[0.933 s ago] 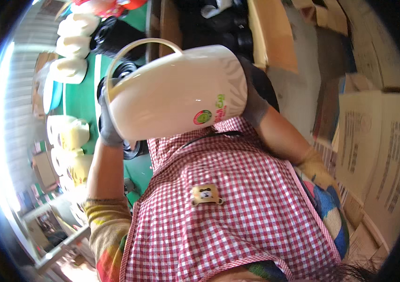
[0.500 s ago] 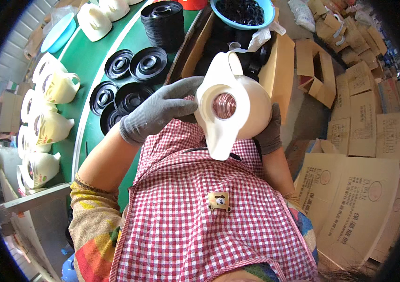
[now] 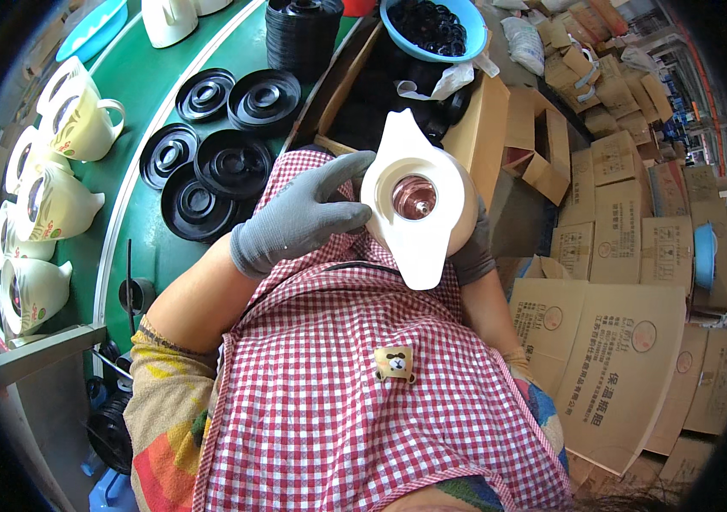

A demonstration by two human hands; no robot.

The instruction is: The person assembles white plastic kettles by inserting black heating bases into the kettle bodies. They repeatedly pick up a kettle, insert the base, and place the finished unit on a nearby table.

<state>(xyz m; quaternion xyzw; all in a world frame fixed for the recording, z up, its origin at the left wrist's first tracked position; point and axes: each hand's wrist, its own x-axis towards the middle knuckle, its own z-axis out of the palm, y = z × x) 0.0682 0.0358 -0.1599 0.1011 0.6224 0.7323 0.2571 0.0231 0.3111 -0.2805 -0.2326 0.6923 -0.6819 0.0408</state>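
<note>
A white thermos jug (image 3: 457, 183) is held mouth-up before my apron, its flat white rim pointed at both ends. Inside the round opening shows a shiny pinkish glass liner (image 3: 415, 198). My left hand (image 3: 304, 213), in a grey glove, meets the jug's left side, with thumb and fingers spaced apart and their tips at the rim. My right hand (image 3: 474, 252), also gloved, grips the jug from the right and below; the jug hides most of its fingers.
Left on the green table (image 3: 137, 90) stand several cream jugs (image 3: 65, 200) with handles. Black round lids (image 3: 235, 162) lie nearer me, below a tall stack of them (image 3: 302, 38). A blue basin (image 3: 436, 30) of black rings sits over an open carton (image 3: 479, 128). Cardboard boxes (image 3: 602, 358) fill the right.
The jug has turned slightly and tipped so its mouth faces up more squarely, showing further into the liner. Both hands stay on it. The view has shifted a little.
</note>
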